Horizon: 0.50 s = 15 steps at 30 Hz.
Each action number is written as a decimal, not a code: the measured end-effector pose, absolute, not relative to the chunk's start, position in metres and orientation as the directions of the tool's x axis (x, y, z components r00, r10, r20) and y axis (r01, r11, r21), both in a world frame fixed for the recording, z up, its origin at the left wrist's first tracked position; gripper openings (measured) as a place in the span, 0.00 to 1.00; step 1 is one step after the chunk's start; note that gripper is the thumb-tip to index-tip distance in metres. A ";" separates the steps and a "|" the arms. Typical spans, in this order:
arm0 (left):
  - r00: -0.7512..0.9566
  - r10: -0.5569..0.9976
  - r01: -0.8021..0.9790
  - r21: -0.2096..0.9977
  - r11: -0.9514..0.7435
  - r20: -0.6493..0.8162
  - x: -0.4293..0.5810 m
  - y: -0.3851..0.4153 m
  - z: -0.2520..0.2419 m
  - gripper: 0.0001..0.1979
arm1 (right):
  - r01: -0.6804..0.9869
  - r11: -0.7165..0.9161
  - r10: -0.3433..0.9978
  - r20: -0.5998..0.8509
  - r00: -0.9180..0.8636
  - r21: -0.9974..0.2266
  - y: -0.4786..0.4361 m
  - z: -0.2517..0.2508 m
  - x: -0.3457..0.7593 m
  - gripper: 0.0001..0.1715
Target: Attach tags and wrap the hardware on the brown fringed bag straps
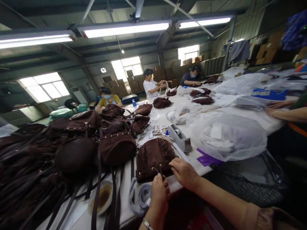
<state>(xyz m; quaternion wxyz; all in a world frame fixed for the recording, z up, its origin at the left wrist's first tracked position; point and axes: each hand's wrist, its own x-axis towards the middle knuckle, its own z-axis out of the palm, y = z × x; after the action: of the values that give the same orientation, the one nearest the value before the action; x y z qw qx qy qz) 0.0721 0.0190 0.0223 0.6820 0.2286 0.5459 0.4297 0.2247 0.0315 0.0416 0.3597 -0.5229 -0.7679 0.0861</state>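
A dark brown fringed bag [153, 156] with gold eyelets lies on the table's near edge in front of me. My left hand [159, 193], with a bracelet at the wrist, is closed round the dark drawstring [158, 171] coming from the eyelets. Fingers bent together, my right hand [184, 172] grips the bag's near right corner; the fingertips are partly hidden. A coiled grey strap in clear wrap [144, 195] lies just left of my left hand. Behind the bag stands a grey tape dispenser [179, 138].
Many brown bags [76, 155] are heaped on the left, straps hanging over a bowl of brown liquid [102, 198]. A large clear plastic bag [230, 134] and purple sheet [207, 158] lie right. Co-workers sit at the far side; another person's hands [275, 110] rest at right.
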 end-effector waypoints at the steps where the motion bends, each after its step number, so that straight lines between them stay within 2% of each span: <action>1: 0.077 0.831 -0.381 0.754 0.535 -0.550 0.070 0.019 0.023 0.15 | 0.736 0.453 0.860 0.465 -0.211 -0.504 0.031 0.043 0.222 0.14; 3: 0.157 0.816 -0.471 0.684 0.556 -0.555 0.065 0.019 0.023 0.15 | 0.725 0.443 0.873 0.439 -0.214 -0.527 0.027 0.045 0.215 0.15; 5: 0.213 0.804 -0.545 0.616 0.569 -0.555 0.061 0.019 0.023 0.14 | 0.711 0.364 0.918 0.360 -0.166 -0.602 0.020 0.045 0.207 0.15; 9: 0.235 0.801 -0.641 0.532 0.553 -0.550 0.059 0.020 0.021 0.11 | 0.558 0.109 0.994 0.095 -0.054 -0.823 0.005 0.036 0.199 0.21; 12: 0.226 0.835 -0.642 0.568 0.514 -0.501 0.061 0.020 0.019 0.09 | 0.374 -0.020 0.997 -0.048 -0.066 -0.927 0.001 0.022 0.194 0.23; 15: 0.197 0.866 -0.612 0.632 0.475 -0.460 0.062 0.018 0.017 0.10 | 0.185 -0.139 0.984 -0.156 -0.084 -0.973 0.001 0.013 0.185 0.23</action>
<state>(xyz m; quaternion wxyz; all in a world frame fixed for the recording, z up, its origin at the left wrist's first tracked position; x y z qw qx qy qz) 0.0624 0.0176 0.0170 0.7575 0.1566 0.4045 0.4879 0.1849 0.0008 0.0127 0.3893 -0.5534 -0.5283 0.5129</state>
